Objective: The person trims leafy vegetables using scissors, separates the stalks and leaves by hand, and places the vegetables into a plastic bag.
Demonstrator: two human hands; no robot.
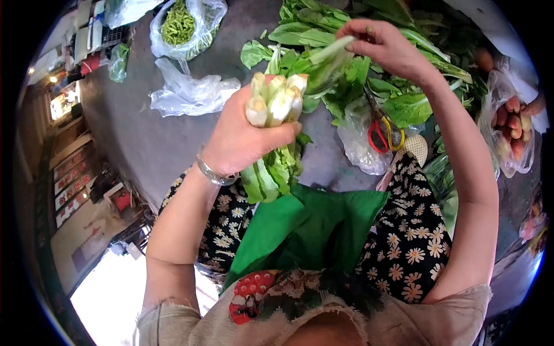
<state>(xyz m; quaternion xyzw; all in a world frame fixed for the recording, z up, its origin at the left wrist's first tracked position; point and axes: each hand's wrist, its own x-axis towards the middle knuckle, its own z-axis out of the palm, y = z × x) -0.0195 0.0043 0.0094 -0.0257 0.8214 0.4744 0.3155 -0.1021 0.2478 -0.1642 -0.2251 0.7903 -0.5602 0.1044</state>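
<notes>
1. Gray surface (pixel 133 127): extends in front of the person and carries the produce and bags.
2. Pile of leafy greens (pixel 407 106): spreads over the far right part of the gray surface, leaves overlapping in several directions.
3. Green apron (pixel 340 219): covers the lap, between the two legs of the daisy-patterned trousers (pixel 415 248).
4. Bunch of greens (pixel 280 106): located above the near part of the gray surface, left of the pile. Pale stem ends point up; leaves hang below the grip.
5. Bag of reddish produce (pixel 511 130): clear plastic, at the right, beyond the right forearm.
6. Bag of green pieces (pixel 199 17): clear plastic, open at the top, at the far left.
7. Crumpled clear bag (pixel 193 89): lies just nearer than the bag of green pieces.
8. Left hand (pixel 245 130): closed around the bunch, thumb across the front of the stems.
9. Right hand (pixel 378 43): raised over the pile, fingers curled, pinching the pale stalk end of a single leaf.
10. Single leaf (pixel 333 51): slants down from the right hand toward the bunch.
11. Scissors (pixel 371 137): red and yellow handles toward the person; blades partly hidden near the pile.
12. Bracelet (pixel 212 171): metallic, around the left wrist.
</notes>
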